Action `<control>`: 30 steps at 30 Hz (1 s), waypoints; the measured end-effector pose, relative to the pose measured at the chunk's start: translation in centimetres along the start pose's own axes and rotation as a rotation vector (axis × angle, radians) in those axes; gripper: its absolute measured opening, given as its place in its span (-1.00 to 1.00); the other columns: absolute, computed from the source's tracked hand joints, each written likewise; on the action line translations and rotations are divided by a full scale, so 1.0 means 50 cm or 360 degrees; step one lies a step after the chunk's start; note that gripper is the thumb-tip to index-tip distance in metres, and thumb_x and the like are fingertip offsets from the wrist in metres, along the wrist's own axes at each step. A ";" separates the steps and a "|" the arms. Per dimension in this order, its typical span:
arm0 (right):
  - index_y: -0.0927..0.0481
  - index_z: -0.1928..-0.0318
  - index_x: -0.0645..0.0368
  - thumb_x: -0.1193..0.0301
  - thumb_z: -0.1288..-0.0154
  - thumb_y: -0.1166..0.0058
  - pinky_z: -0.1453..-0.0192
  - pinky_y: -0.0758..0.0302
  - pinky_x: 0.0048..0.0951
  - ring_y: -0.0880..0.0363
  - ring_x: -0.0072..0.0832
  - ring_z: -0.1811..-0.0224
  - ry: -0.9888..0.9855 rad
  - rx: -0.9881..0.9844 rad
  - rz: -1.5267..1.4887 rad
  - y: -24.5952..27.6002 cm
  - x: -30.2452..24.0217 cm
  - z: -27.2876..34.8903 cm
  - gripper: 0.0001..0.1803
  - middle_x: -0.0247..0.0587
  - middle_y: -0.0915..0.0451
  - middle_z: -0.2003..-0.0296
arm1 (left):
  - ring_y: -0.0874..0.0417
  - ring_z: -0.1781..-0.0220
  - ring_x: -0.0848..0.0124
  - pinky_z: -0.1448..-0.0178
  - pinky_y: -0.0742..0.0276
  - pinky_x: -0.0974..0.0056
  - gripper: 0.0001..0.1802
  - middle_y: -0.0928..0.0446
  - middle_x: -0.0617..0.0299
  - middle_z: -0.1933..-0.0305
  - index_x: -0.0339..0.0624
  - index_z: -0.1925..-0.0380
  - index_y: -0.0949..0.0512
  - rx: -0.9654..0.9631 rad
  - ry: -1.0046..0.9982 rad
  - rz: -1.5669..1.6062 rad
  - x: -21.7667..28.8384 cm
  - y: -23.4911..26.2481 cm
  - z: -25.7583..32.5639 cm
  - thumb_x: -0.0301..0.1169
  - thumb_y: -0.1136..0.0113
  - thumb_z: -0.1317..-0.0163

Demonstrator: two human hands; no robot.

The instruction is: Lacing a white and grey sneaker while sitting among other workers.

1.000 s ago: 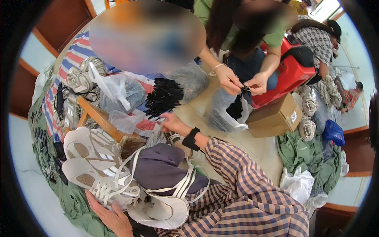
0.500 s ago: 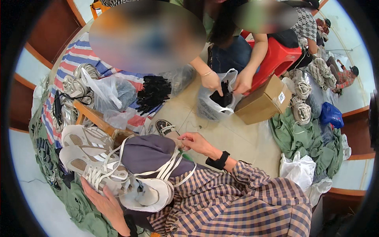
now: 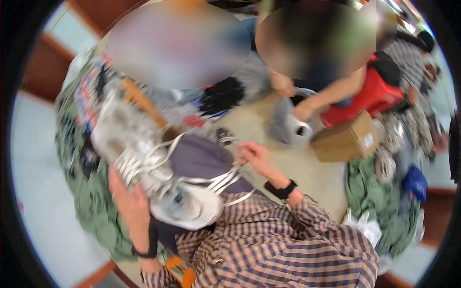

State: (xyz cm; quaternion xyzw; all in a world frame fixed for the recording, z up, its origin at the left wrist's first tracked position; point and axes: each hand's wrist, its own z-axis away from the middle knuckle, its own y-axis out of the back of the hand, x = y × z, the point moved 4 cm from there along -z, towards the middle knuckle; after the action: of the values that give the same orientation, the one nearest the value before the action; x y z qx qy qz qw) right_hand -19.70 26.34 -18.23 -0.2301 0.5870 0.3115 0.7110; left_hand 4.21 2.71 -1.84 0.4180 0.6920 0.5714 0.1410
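Note:
A pair of pale beige and white sneakers lies across my lap, blurred by motion, soles partly out of sight. My left hand grips the near sneaker along its side, the thumb by its laces and the other fingers partly hidden. Long white shoelaces trail from the shoes over my dark purple-grey trouser knee. They run up to my right hand, raised just beyond the knee. Its thumb and forefinger are pinched on the laces, though the exact grip is blurred.
Across from me, another person's hands work at a grey-white plastic bag. A cardboard box stands before a red stool. Black bundled items lie beyond a wooden bar. Green cloth is heaped at right.
The view has shifted and blurred, so the scene sits farther right and lower. My left hand still grips the sneaker, and my right hand remains pinched by the knee.

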 end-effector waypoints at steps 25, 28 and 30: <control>-0.26 -0.25 0.35 0.42 -0.10 -0.07 0.40 -0.47 -0.25 -0.58 -0.23 0.44 0.1364 -0.0191 0.1518 -0.328 -0.308 -0.018 -0.33 -0.16 -0.54 0.46 | -0.41 -0.23 -0.12 -0.18 -0.43 -0.02 -0.31 -0.28 -0.21 -0.28 -0.24 -0.31 -0.16 0.0114 0.0048 -0.0022 0.016 0.016 0.020 -0.51 -0.08 -0.14; -0.32 -0.19 0.37 0.42 -0.09 -0.06 0.43 -0.46 -0.26 -0.61 -0.21 0.48 0.1323 -0.0364 0.1486 -0.328 -0.306 -0.048 -0.39 -0.10 -0.57 0.53 | -0.45 -0.18 -0.13 -0.10 -0.47 -0.03 -0.31 -0.30 -0.20 -0.27 -0.24 -0.31 -0.15 0.0065 0.0110 -0.0071 0.014 0.014 0.023 -0.54 -0.05 -0.12; -0.40 -0.05 0.33 0.45 -0.10 -0.01 0.48 -0.44 -0.18 -0.58 -0.13 0.55 0.1303 -0.0521 0.1341 -0.321 -0.322 -0.066 -0.54 -0.04 -0.54 0.62 | -0.51 -0.05 -0.14 0.03 -0.50 -0.06 -0.32 -0.35 -0.20 -0.20 -0.23 -0.29 -0.17 0.0006 0.0122 -0.0159 0.003 0.010 0.019 -0.58 0.00 -0.09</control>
State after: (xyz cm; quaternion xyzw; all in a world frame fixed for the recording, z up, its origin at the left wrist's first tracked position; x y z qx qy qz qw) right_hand -12.40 10.04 -3.78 -0.1855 0.7976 0.5384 0.1986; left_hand 4.98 3.46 -1.62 0.3608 0.7180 0.5781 0.1420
